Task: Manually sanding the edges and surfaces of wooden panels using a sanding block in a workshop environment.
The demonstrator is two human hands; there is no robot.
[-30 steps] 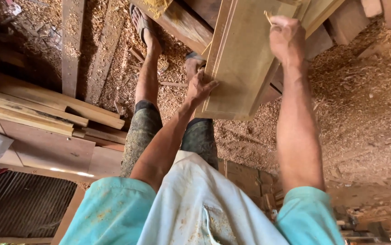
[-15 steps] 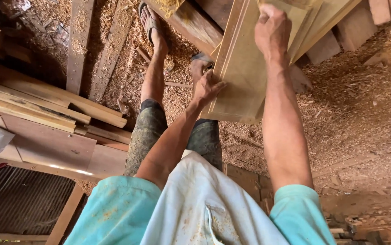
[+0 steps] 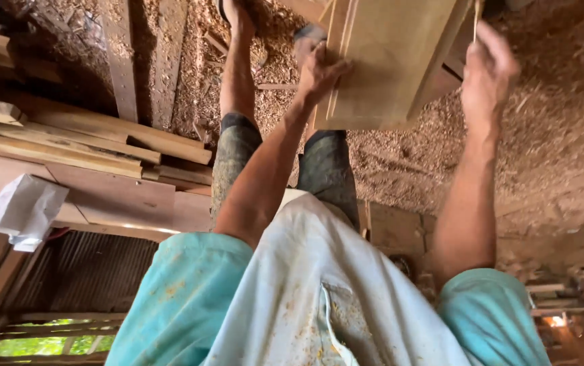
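Left hand: pressed flat on the near left edge of the wooden panel, fingers spread apart on its face.
Right hand: off the panel's right side, fingers pinched together on a thin wood sliver.
Panel: pale, grooved border, tilted, up in front of the legs.
Floor: deep in sawdust.
Planks: stacked at left.

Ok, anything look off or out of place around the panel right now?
Nothing damaged. The panel sits tilted, steadied at its edge by the left hand, while the right hand pinches a thin sliver beside it. Sawdust covers the floor, and loose boards lie stacked unevenly on the left.
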